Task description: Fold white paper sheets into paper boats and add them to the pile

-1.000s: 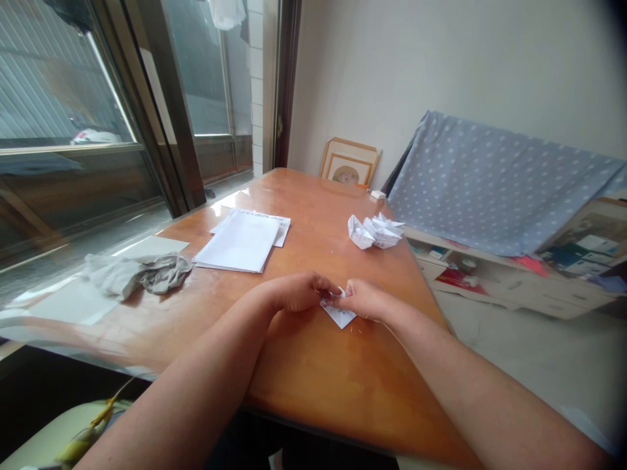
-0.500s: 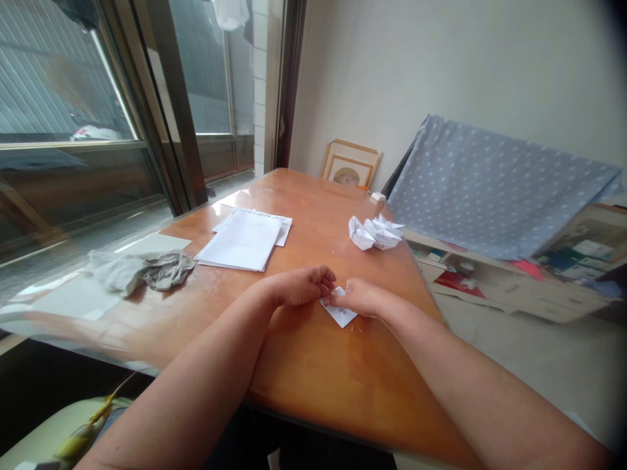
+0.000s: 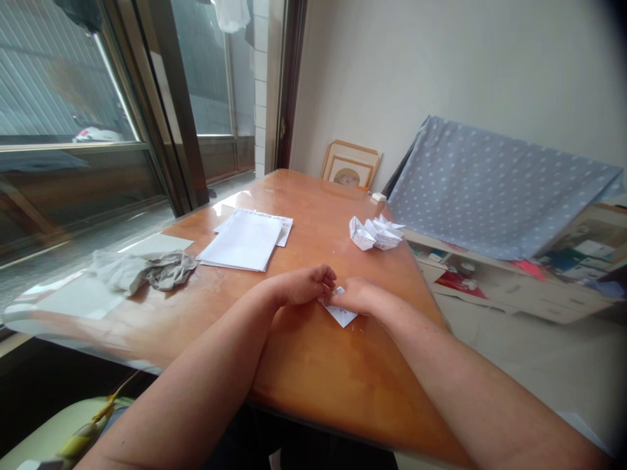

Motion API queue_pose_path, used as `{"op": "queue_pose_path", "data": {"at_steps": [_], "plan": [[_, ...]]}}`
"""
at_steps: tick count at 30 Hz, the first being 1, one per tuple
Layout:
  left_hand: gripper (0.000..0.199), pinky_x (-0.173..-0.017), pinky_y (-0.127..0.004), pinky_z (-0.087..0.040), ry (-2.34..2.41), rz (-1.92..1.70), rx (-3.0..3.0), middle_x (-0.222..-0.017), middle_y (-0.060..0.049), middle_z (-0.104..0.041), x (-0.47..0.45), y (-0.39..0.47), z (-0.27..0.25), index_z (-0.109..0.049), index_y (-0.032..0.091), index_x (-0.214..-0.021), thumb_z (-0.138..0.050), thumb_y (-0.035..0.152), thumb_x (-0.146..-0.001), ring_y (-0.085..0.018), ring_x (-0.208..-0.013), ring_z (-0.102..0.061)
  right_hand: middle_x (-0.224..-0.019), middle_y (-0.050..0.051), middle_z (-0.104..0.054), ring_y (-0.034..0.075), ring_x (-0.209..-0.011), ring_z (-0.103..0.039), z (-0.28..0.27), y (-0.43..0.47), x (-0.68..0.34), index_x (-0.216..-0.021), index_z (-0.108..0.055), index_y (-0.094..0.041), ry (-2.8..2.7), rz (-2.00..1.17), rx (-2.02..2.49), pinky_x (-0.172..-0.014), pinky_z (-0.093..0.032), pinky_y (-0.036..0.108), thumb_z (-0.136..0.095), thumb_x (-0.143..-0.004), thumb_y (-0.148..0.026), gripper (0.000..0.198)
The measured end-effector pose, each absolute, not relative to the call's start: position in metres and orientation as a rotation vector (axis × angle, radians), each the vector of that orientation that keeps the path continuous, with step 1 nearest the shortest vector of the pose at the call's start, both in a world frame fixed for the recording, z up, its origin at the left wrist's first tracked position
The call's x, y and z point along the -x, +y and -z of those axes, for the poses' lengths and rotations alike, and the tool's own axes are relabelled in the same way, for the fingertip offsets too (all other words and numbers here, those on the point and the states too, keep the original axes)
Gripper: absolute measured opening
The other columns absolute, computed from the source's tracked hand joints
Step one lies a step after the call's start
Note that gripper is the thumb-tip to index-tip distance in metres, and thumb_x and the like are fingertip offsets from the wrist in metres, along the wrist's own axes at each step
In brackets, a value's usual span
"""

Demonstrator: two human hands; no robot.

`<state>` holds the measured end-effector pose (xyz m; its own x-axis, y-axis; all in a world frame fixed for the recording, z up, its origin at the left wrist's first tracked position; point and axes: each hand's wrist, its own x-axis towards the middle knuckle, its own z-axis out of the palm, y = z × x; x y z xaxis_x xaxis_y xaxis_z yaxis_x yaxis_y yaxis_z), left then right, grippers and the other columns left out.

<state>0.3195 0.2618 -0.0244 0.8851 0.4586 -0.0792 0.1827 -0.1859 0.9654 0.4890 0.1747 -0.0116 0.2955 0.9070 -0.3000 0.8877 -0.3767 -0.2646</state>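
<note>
A small piece of folded paper, white with print on it, lies on the wooden table in front of me. One pointed corner faces me, and my hands cover much of the rest. My left hand rests at its left edge with curled fingers, the tips pinching near the corner. From the right, my right hand lies over the paper, thumb pressed onto it and its other fingers bent and partly hidden. Beyond my hands stand several folded paper boats, grouped closely together near the table's right edge.
A stack of white paper sheets lies left of centre on the table. Further left is a crumpled grey cloth. A small white block and a framed picture are at the far end. Tiny paper scraps lie near my right hand.
My right hand has shifted slightly left over the folded paper, its thumb moving toward my left fingertips. The left hand stays almost in place.
</note>
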Motion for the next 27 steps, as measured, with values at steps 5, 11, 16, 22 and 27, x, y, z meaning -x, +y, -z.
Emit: {"op": "queue_pose_path", "data": {"at_steps": [5,11,16,22,27], "plan": [[0.037,-0.082,-0.034,-0.054,0.503,-0.282,-1.84,-0.11,-0.007,-0.071,-0.32,0.261,0.024,-0.063,0.021,-0.107,-0.061,0.016,-0.071,-0.023,-0.096,-0.067,-0.052,0.002,-0.058,0.015,-0.045,-0.049,0.019,0.162,-0.501,-0.059,-0.061,-0.022,-1.654,-0.649,2.303,-0.048,-0.028,0.028,-0.071,-0.06,-0.079,0.057],[0.033,-0.08,-0.03,-0.052,0.535,-0.278,-1.944,-0.108,-0.006,-0.071,-0.32,0.253,0.016,-0.061,0.021,-0.114,-0.06,0.027,-0.081,-0.021,-0.096,-0.066,-0.055,-0.001,-0.053,0.012,-0.049,-0.044,0.029,0.151,-0.516,-0.062,-0.052,-0.021,-1.597,-0.679,2.142,-0.048,-0.024,0.026,-0.054,-0.087,-0.063,0.048],[0.034,-0.073,-0.029,-0.051,0.623,-0.34,-2.081,-0.105,-0.007,-0.068,-0.324,0.247,0.012,-0.061,0.02,-0.115,-0.06,0.037,-0.086,-0.02,-0.088,-0.065,-0.068,-0.001,-0.06,0.013,-0.06,-0.048,0.038,0.149,-0.52,-0.073,-0.052,-0.021,-1.458,-0.664,2.07,-0.051,-0.028,0.023,-0.055,-0.088,-0.044,0.027],[0.036,-0.07,-0.03,-0.048,0.702,-0.335,-2.364,-0.098,-0.007,-0.062,-0.328,0.246,0.016,-0.065,0.02,-0.094,-0.067,0.053,-0.079,-0.021,-0.084,-0.06,-0.068,-0.001,-0.059,0.013,-0.062,-0.05,0.037,0.143,-0.524,-0.071,-0.053,-0.021,-1.404,-0.676,1.989,-0.051,-0.03,0.023,-0.051,-0.083,-0.032,0.017],[0.029,-0.069,-0.03,-0.046,0.725,-0.316,-2.468,-0.093,-0.005,-0.058,-0.331,0.244,0.019,-0.064,0.022,-0.086,-0.073,0.046,-0.074,-0.021,-0.082,-0.056,-0.072,-0.001,-0.064,0.014,-0.066,-0.054,0.041,0.143,-0.533,-0.074,-0.058,-0.02,-1.348,-0.569,1.939,-0.055,-0.035,0.023,-0.052,-0.079,-0.03,0.013]]}}
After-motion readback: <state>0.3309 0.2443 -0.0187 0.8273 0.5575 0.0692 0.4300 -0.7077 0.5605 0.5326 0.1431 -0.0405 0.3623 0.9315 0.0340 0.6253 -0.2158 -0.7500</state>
